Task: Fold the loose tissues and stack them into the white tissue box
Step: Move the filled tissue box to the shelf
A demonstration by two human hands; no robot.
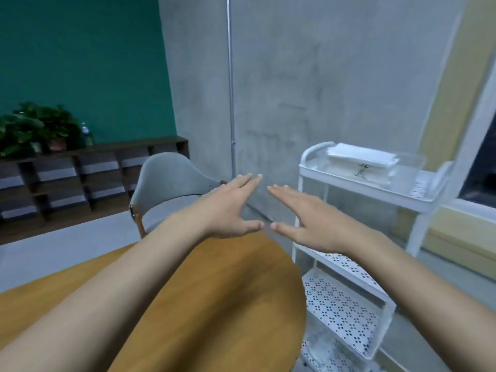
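- Head view: the left hand (230, 208) and right hand (308, 218) hover flat, palms down, above the far edge of the round brown wooden bench (214, 304). Their thumbs nearly meet; each grip is slack, fingers straight, holding nothing.
- The neat white tissue stack (362, 158) sits on the top tier of the white perforated metal trolley (346, 304), right of the bench. Blur hides where the tissues end and the white box begins.
- No loose tissue shows, so the folding looks either finished or not yet started; I cannot tell which.

Single head-worn view, forward-down across table (228, 291), toward cart (362, 186).
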